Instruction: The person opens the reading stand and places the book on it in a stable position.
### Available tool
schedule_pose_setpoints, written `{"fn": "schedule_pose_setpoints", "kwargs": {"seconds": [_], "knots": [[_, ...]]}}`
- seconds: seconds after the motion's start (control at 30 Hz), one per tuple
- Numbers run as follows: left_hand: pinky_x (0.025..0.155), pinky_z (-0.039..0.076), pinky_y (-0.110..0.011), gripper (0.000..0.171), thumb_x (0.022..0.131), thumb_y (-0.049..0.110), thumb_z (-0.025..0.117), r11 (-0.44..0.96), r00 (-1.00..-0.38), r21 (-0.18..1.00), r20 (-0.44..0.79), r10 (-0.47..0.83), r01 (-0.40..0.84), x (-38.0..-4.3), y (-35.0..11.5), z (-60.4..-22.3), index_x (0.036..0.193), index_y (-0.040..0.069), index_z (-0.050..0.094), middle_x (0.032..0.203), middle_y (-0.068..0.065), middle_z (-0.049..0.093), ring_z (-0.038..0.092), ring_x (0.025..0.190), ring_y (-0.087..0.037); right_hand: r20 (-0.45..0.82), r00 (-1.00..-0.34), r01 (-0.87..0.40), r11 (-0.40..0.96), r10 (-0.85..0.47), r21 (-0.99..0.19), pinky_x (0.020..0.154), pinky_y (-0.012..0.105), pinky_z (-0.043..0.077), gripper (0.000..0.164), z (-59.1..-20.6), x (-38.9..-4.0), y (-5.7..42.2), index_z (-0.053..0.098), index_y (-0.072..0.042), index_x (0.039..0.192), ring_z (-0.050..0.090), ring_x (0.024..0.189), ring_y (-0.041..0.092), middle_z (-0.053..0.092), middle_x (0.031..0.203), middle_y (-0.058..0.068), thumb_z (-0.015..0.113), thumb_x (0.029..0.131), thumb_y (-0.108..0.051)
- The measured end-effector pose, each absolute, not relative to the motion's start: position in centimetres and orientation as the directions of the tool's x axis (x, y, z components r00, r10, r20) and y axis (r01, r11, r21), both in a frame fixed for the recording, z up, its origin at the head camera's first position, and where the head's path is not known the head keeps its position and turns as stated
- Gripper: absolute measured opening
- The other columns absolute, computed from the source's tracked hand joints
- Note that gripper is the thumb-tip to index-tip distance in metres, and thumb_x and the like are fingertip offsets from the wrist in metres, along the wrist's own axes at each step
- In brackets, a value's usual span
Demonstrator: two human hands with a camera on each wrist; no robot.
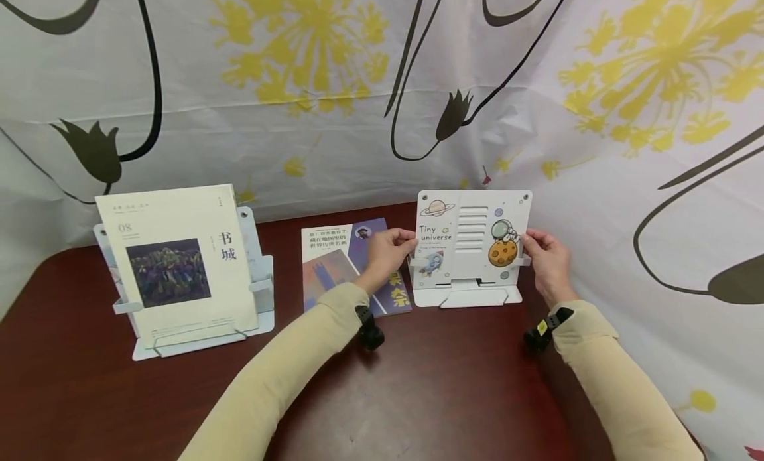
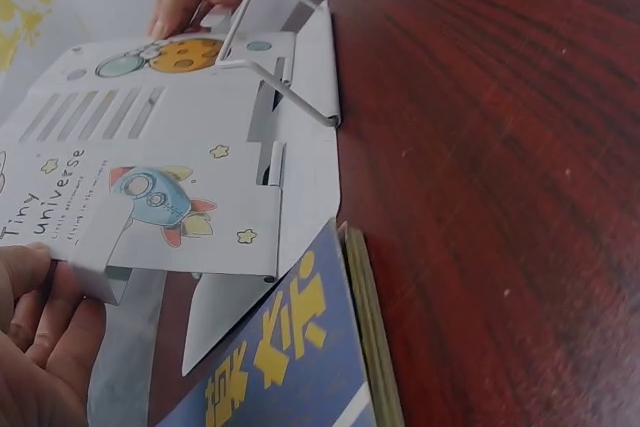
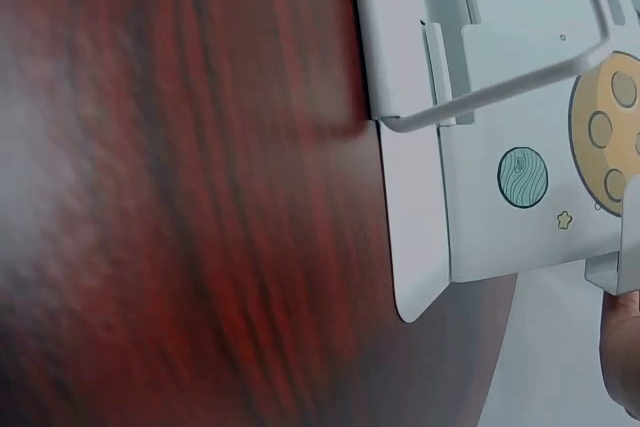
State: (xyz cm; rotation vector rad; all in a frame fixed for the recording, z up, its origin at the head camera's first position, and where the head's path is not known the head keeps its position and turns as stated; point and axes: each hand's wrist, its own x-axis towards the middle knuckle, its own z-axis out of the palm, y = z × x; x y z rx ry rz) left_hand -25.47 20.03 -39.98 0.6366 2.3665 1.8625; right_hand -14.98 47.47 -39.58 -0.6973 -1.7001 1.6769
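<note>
A white metal book stand (image 1: 442, 239) with "Tiny universe", a rocket and an astronaut printed on it stands upright at the right of the table. My left hand (image 1: 386, 254) pinches its left edge by the side clip; the left wrist view shows the thumb in front and fingers behind (image 2: 72, 332). At the opposite edge, my right hand (image 1: 549, 261) grips the stand near the other clip. Little of that hand shows in the right wrist view. The wire page holder (image 2: 275, 87) juts out at the stand's foot. No book rests on this stand.
Left of my left hand lies a blue-and-white book (image 1: 319, 239), partly covered by my wrist. Farther left, a pale blue stand (image 1: 262, 275) holds a cream book (image 1: 179, 215). A patterned cloth (image 1: 334, 142) hangs behind the dark red table (image 1: 418, 395).
</note>
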Motion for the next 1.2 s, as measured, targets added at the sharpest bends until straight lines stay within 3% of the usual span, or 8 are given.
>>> {"fn": "schedule_pose_setpoints", "kwargs": {"seconds": [0.67, 1.2], "knots": [[0.048, 0.039, -0.015, 0.012, 0.085, 0.016, 0.071, 0.188, -0.922, 0.945, 0.196, 0.333, 0.268, -24.4, 20.4, -40.1, 0.092, 0.007, 0.074, 0.081, -0.008, 0.072, 0.056, 0.059, -0.005, 0.104, -0.667, -0.085, 0.064, 0.738, -0.994, 0.064, 0.014, 0.047, 0.008, -39.7, -16.3, 48.6, 0.067, -0.017, 0.082, 0.056, 0.068, 0.004, 0.064, 0.076, -0.009, 0.068, 0.085, -0.009], [0.050, 0.039, -0.015, 0.013, 0.086, 0.018, 0.069, 0.199, -0.919, 0.941, 0.195, 0.343, 0.274, -24.7, 20.2, -40.2, 0.094, 0.008, 0.073, 0.083, -0.008, 0.072, 0.058, 0.062, -0.006, 0.099, -0.692, -0.060, 0.079, 0.715, -0.995, 0.060, 0.014, 0.047, 0.006, -39.7, -16.6, 48.5, 0.067, -0.018, 0.085, 0.057, 0.070, 0.004, 0.063, 0.076, -0.011, 0.068, 0.086, -0.012]]}}
